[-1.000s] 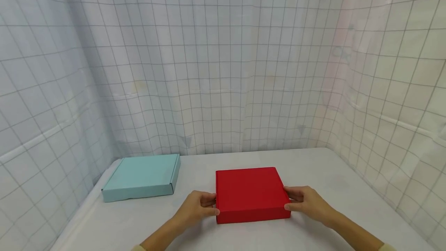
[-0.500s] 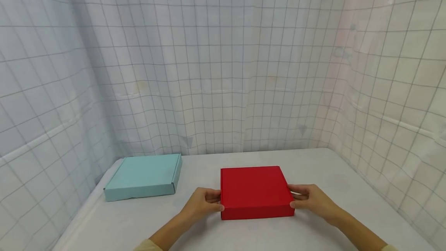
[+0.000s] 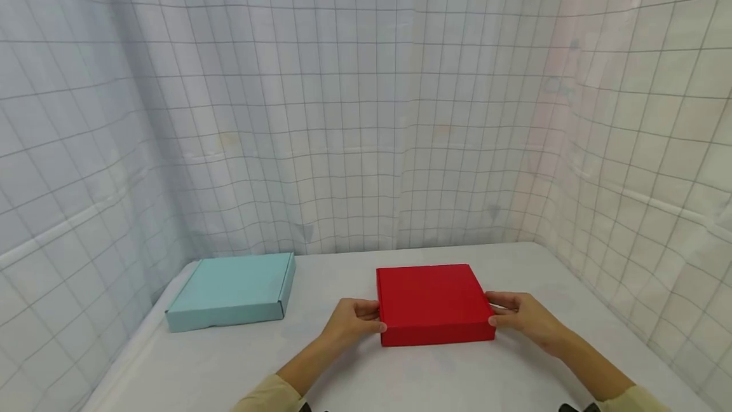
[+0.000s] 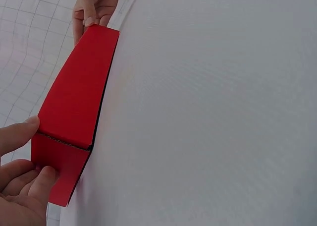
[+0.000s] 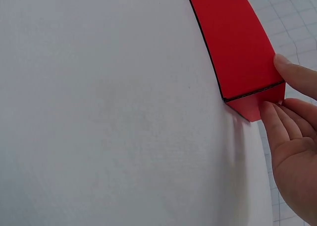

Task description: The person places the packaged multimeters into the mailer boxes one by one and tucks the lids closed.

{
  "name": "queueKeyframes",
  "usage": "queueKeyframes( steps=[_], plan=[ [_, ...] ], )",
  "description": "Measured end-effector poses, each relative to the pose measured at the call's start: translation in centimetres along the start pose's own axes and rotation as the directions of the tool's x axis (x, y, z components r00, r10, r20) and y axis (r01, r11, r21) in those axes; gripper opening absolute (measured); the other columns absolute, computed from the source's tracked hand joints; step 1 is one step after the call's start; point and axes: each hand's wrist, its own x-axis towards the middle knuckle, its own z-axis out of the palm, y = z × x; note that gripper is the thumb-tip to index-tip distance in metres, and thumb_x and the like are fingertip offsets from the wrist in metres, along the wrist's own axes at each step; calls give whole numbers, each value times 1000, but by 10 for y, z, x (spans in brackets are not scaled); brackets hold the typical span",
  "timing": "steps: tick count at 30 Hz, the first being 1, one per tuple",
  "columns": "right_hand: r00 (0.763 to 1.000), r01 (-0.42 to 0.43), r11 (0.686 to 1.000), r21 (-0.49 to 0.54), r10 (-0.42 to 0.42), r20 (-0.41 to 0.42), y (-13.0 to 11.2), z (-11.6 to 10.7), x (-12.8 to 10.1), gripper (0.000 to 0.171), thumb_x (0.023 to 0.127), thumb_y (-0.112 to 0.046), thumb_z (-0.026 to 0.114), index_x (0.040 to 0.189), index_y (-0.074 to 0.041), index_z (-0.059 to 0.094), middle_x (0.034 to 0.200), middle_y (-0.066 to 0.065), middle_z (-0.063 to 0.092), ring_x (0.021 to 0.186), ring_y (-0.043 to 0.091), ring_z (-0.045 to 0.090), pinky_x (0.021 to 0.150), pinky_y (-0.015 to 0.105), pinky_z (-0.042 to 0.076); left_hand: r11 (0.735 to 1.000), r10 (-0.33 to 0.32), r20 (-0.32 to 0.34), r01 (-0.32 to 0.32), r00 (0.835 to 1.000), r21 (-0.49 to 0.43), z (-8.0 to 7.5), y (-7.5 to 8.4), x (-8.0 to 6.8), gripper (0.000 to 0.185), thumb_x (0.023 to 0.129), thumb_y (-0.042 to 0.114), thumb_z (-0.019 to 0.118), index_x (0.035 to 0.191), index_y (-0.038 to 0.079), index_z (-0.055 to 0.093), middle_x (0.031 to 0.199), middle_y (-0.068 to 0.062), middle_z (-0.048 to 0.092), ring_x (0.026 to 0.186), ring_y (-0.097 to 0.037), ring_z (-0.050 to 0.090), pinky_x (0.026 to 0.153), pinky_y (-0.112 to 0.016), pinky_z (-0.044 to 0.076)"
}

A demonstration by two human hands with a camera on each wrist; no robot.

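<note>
Two hands on one flat red box [image 3: 433,302], which sits on the white table [image 3: 229,367] a bit right of centre in the lower part of the head view. The left hand [image 3: 353,321] grips the box's left edge near the front corner, thumb up on the lid and fingers curled against the side wall. The left wrist view shows this nicely: thumb tip on top at the lower left of the frame, fingers [image 4: 43,179] pressed on the short side panel. The right hand [image 3: 523,318] does the mirror thing on the right edge, thumb on the lid and fingers [image 5: 275,124] flat along the side near the front corner, seen at the right of the right wrist view. So both hands are pinching the box between thumb and fingers. The box lies flat, lid closed.

Over in the lower left of the head view there's a light blue box [image 3: 233,289], same flat shape, closed, well apart from the red one. Gridded white curtain [image 3: 354,113] hangs all around the table.
</note>
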Motion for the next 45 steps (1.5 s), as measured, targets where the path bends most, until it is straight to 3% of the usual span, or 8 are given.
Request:
queueKeyframes(
  steps=[6, 14, 21, 33, 40, 45],
  plan=[
    [999, 28, 1000, 12, -29, 22, 2, -14, 0, 71, 98, -11, 72, 150, 18, 34, 151, 34, 43, 136, 44, 50, 97, 34, 55, 1000, 1, -1, -1, 1000, -27, 9, -1, 10, 53, 86, 0, 83, 132, -15, 61, 120, -21, 71, 109, -35, 71, 90, -41, 59],
    [999, 37, 999, -2, -37, 15, 10, -30, -1, 70, 99, -10, 70, 150, 18, 33, 151, 35, 41, 137, 45, 48, 97, 33, 54, 1000, -15, -24, 15, 1000, 6, 26, 0, 21, 52, 86, 1, 84, 131, -12, 63, 119, -19, 72, 109, -33, 71, 90, -40, 59],
    [999, -22, 1000, -18, 22, -24, 11, -47, 3, 72, 99, -14, 72, 153, 14, 34, 155, 33, 39, 140, 47, 44, 100, 36, 53, 1000, 4, -59, -4, 998, 4, 42, 2, 36, 53, 86, 0, 83, 133, -13, 62, 122, -21, 71, 112, -35, 69, 91, -41, 58],
    [999, -41, 999, -20, 41, -23, 15, -70, 4, 74, 101, -14, 68, 156, 14, 26, 159, 35, 31, 142, 47, 40, 104, 38, 50, 985, -7, -61, -4, 998, -172, 68, -6, 59, 52, 91, -3, 77, 139, -12, 57, 133, -23, 64, 122, -37, 64, 96, -41, 55],
    [998, -52, 999, -10, 51, -28, 22, -85, 3, 75, 102, -14, 66, 157, 13, 23, 158, 35, 31, 137, 40, 48, 103, 37, 51, 981, -29, -69, 15, 997, -194, 84, -8, 68, 53, 90, -1, 78, 139, -10, 58, 132, -20, 66, 120, -33, 65, 96, -39, 56],
    [997, -68, 998, -1, 68, -32, 24, -94, 0, 76, 103, -14, 66, 157, 13, 20, 160, 35, 27, 141, 46, 40, 103, 38, 51, 978, -29, -70, 14, 997, -209, 96, -7, 73, 52, 90, -4, 77, 137, -12, 58, 131, -21, 66, 121, -34, 65, 97, -39, 55]
  ],
)
